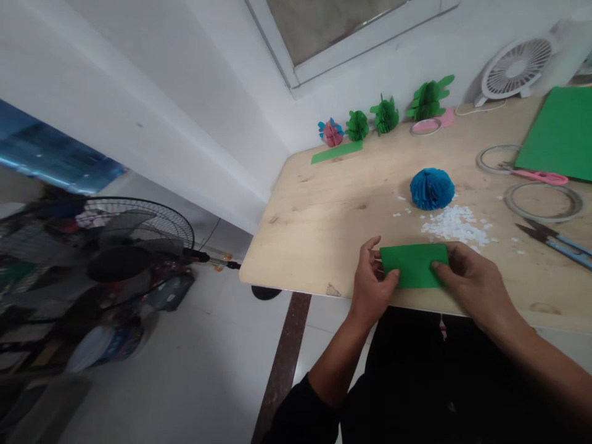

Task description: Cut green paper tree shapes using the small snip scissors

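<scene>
A green rectangle of paper [415, 265] is held level at the table's near edge, between both hands. My left hand [374, 277] pinches its left side, thumb on top and fingers behind. At the other end, my right hand [469, 279] grips the right side with the thumb pressed on its face. Just beyond the paper lies a heap of small white paper bits [457, 226]. Behind that heap sits a blue folded-paper ball [432, 189].
Tape rolls [543, 202], pink-handled scissors [539, 176], blue-handled snips [557, 240] and green sheets [559, 135] lie on the right. Several paper figures [386, 115] and a white fan [515, 68] line the wall. A black standing fan [134, 234] is left of the table [296, 246].
</scene>
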